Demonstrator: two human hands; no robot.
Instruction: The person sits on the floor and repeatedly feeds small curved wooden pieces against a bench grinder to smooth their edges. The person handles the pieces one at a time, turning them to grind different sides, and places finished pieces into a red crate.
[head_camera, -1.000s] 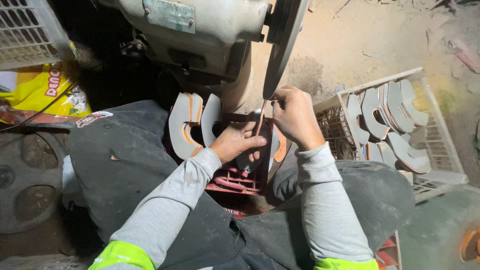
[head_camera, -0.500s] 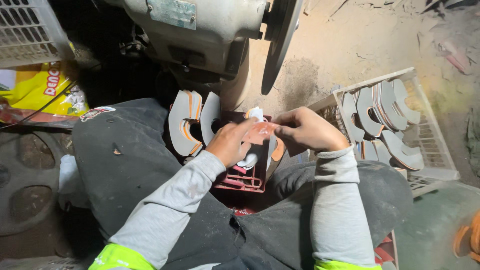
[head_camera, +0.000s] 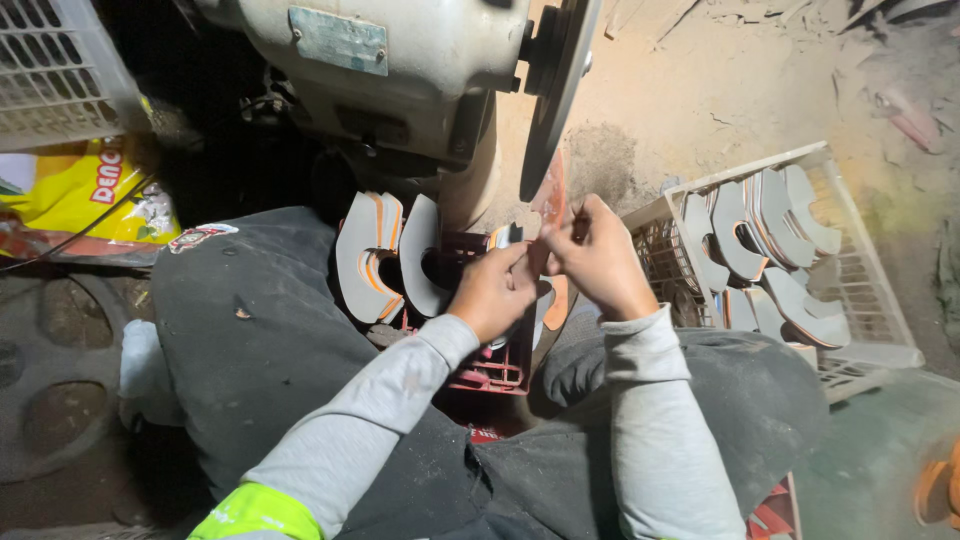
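**Both hands pinch a curved sole piece at the grinding wheel**

The thin, curved grey-and-orange cut piece (head_camera: 545, 215) sits between the two hands, just below the edge of the dark round grinding disc (head_camera: 555, 95); most of it is hidden by fingers, so its full shape cannot be made out. The left hand (head_camera: 495, 290) is closed around its near end, and the right hand (head_camera: 595, 255) pinches its far end between thumb and fingertips, a narrow, firm hold on both sides.

To do this well, I would judge the piece wants a light, even feed against the disc, with fingertips kept back from the rim and wrists steady over the lap.

Just beside the left hand, more grey crescent-shaped pieces with orange edges (head_camera: 385, 255) stand upright in a small red wire rack (head_camera: 490, 370) between the knees. To the right, a white plastic mesh basket (head_camera: 880, 345) holds another row of grey crescents (head_camera: 765, 235). The cream metal motor housing (head_camera: 400, 70) looms above, and a yellow printed bag (head_camera: 85, 190) lies well apart at the left, on dusty ground.
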